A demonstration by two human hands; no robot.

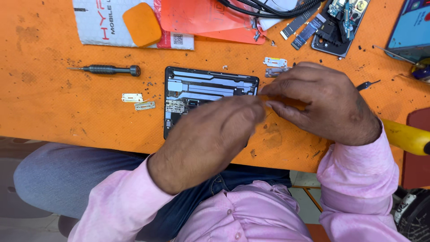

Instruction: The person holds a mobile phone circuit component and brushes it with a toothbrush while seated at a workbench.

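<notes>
From my feed, the orange surface (53, 112) runs across the whole view. Far left on it lies a dark screwdriver (107, 69), tip pointing left. Just below and right of it sit two small metal plates (138, 101), side by side, near the left edge of the phone. Above them, at the top edge, I see a white packet (96, 22) with an orange pad (142, 24) lying on it.

The opened phone (204, 89) lies flat at the middle of the surface, its back off and the inner parts showing. My left hand (210, 139) covers its lower right corner, fingers curled and pinched narrow toward the right hand. The fingertips are blurred, so I cannot tell what they hold.

My right hand (320, 101) is just right of the phone, fingers also drawn together, meeting the left hand's tips over the phone's right edge. Something thin and pale seems to sit between them, too blurred to name.

Two more metal brackets (274, 67) lie just above the right hand. Top right, a second opened device (338, 29) rests with flex cables (304, 24) beside it. A yellow handle (405, 136) pokes in at the far right.
</notes>
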